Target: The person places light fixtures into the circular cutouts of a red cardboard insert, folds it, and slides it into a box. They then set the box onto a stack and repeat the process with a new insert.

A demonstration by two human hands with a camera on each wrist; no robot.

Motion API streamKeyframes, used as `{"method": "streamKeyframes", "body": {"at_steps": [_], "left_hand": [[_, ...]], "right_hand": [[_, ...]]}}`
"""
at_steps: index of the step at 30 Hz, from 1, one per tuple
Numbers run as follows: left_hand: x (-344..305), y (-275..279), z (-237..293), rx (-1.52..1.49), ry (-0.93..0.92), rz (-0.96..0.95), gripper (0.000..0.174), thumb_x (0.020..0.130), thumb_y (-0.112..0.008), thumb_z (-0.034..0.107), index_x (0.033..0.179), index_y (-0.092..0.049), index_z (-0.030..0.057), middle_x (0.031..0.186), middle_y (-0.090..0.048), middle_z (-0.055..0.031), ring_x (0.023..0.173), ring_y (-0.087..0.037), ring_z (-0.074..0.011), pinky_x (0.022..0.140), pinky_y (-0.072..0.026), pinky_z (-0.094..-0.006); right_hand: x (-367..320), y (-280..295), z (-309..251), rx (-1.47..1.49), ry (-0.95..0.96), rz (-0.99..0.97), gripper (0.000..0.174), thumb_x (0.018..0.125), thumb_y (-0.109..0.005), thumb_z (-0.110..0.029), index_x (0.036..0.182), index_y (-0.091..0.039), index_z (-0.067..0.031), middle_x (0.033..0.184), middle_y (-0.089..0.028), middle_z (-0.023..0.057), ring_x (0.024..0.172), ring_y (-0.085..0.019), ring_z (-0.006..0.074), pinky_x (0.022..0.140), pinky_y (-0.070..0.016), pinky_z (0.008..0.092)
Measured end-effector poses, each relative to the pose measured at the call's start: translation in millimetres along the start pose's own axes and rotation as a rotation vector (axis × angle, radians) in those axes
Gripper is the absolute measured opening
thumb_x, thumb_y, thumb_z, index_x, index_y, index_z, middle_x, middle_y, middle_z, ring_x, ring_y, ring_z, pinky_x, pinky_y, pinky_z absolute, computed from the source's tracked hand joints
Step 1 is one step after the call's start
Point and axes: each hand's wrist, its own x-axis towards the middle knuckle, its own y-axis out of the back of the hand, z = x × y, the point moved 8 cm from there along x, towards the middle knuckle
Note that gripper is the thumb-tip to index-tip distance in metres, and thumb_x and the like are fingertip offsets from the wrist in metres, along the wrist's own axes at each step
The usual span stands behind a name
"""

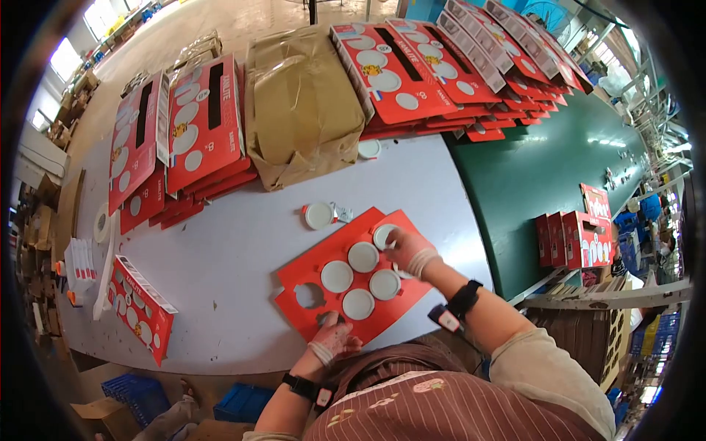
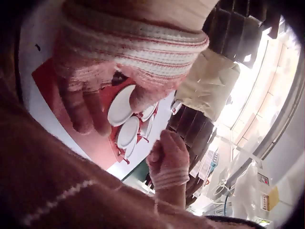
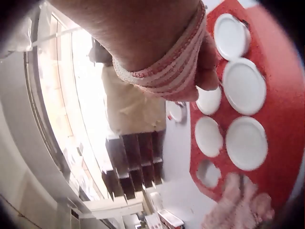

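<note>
A red printed card (image 1: 300,271) lies flat on the pale table, with several round white discs (image 1: 337,276) set in its holes. One hole (image 1: 309,295) near the left end has no disc. My right hand (image 1: 410,251), with a knitted cuff, pinches the rim of the white disc (image 1: 383,236) at the far right corner; in the right wrist view that disc is hidden behind my hand. My left hand (image 1: 334,341) rests at the card's near left edge. Its fingers (image 2: 76,109) stretch over the red card, thumb beside a white disc (image 2: 122,106).
Beyond the card lies a loose white disc (image 1: 319,215) with a small packet. Stacked red cartons (image 1: 202,117) and a brown paper parcel (image 1: 301,103) line the far side. A red carton (image 1: 140,309) stands at left. On the right is a green table (image 1: 529,176) with boxes.
</note>
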Motion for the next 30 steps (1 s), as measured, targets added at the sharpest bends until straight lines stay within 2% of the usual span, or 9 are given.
{"method": "streamKeyframes", "body": {"at_steps": [2, 4, 6, 11, 13, 18, 24, 26, 30], "left_hand": [[-3, -5, -2, -0.014, -0.034, 0.031, 0.042, 0.085, -0.052, 0.014, 0.116, -0.026, 0.0244, 0.079, -0.053, -0.0088, 0.065, -0.062, -0.0247, 0.06, -0.0539, -0.0398], [-5, 9, -10, 0.108, 0.056, 0.243, 0.061, 0.084, -0.053, 0.016, 0.132, -0.016, 0.026, 0.078, -0.057, -0.0117, 0.064, -0.062, -0.0255, 0.062, -0.0531, -0.0409], [-4, 5, -7, 0.064, 0.019, 0.23, 0.067, 0.082, -0.056, 0.02, 0.132, -0.013, 0.0258, 0.079, -0.059, -0.0141, 0.069, -0.062, -0.0281, 0.062, -0.0521, -0.0429], [-4, 32, -12, 0.221, -0.341, 0.382, 0.077, 0.08, -0.058, 0.017, 0.139, -0.009, 0.0147, 0.102, -0.054, -0.0155, 0.074, -0.062, -0.0297, 0.066, -0.0523, -0.0437], [-23, 23, -11, 0.144, -0.359, 0.508, 0.066, 0.08, -0.059, 0.015, 0.135, -0.024, 0.0098, 0.11, -0.049, -0.0142, 0.075, -0.061, -0.03, 0.067, -0.0525, -0.0441], [-47, 18, -25, 0.029, -0.458, 0.593, 0.05, 0.079, -0.059, 0.012, 0.125, -0.039, 0.0083, 0.108, -0.051, -0.0132, 0.075, -0.061, -0.0287, 0.067, -0.0527, -0.043], [-58, 14, -20, 0.101, -0.413, 0.612, 0.041, 0.083, -0.052, 0.009, 0.122, -0.041, 0.0041, 0.105, -0.053, -0.0135, 0.076, -0.061, -0.0266, 0.068, -0.0533, -0.0383], [-63, 7, -10, 0.134, -0.427, 0.606, 0.04, 0.083, -0.052, 0.009, 0.121, -0.042, 0.0042, 0.103, -0.054, -0.0131, 0.077, -0.061, -0.0257, 0.069, -0.0532, -0.0372], [-72, -1, 19, 0.296, -0.551, 0.58, 0.041, 0.083, -0.051, 0.01, 0.121, -0.041, 0.0021, 0.104, -0.054, -0.0124, 0.077, -0.06, -0.0226, 0.07, -0.0513, -0.0333]], "right_hand": [[37, 27, 21, 0.302, -0.16, 0.021, 0.033, 0.075, -0.057, -0.022, 0.103, -0.056, -0.0041, 0.083, -0.062, 0.0178, 0.074, -0.062, 0.0265, 0.067, -0.0483, 0.0343], [91, 41, 39, 0.323, -0.068, 0.101, 0.037, 0.075, -0.057, -0.022, 0.107, -0.055, -0.0036, 0.08, -0.062, 0.016, 0.07, -0.062, 0.0243, 0.066, -0.0486, 0.0335], [127, 60, 44, 0.319, -0.191, 0.139, 0.042, 0.074, -0.058, -0.022, 0.112, -0.053, -0.0047, 0.08, -0.063, 0.0146, 0.07, -0.062, 0.0245, 0.066, -0.0485, 0.0337], [221, 77, 40, 0.373, -0.211, 0.198, 0.06, 0.069, -0.068, -0.027, 0.12, -0.047, -0.0017, 0.116, -0.054, 0.0203, 0.107, -0.053, 0.0292, 0.089, -0.0422, 0.0342], [252, 74, 35, 0.381, -0.127, 0.253, 0.056, 0.07, -0.067, -0.023, 0.117, -0.048, -0.0002, 0.115, -0.055, 0.0189, 0.102, -0.056, 0.029, 0.085, -0.0443, 0.0344], [238, 66, 18, 0.64, -0.075, 0.256, 0.044, 0.07, -0.066, -0.017, 0.106, -0.052, 0.0018, 0.101, -0.061, 0.0156, 0.083, -0.063, 0.0229, 0.069, -0.05, 0.0328], [255, 44, 56, 0.361, -0.25, 0.041, 0.024, 0.067, -0.068, -0.013, 0.085, -0.058, -0.001, 0.071, -0.061, 0.0074, 0.058, -0.058, 0.0164, 0.053, -0.0468, 0.0273], [232, 31, 65, 0.773, -0.203, -0.139, 0.017, 0.066, -0.069, -0.014, 0.077, -0.06, -0.0039, 0.065, -0.059, 0.0064, 0.056, -0.057, 0.0151, 0.048, -0.0443, 0.0263], [135, 34, 42, 1.096, -0.117, -0.184, 0.02, 0.075, -0.062, -0.013, 0.092, -0.054, -0.0058, 0.07, -0.054, 0.0019, 0.058, -0.053, 0.0103, 0.048, -0.0438, 0.0239]]}}
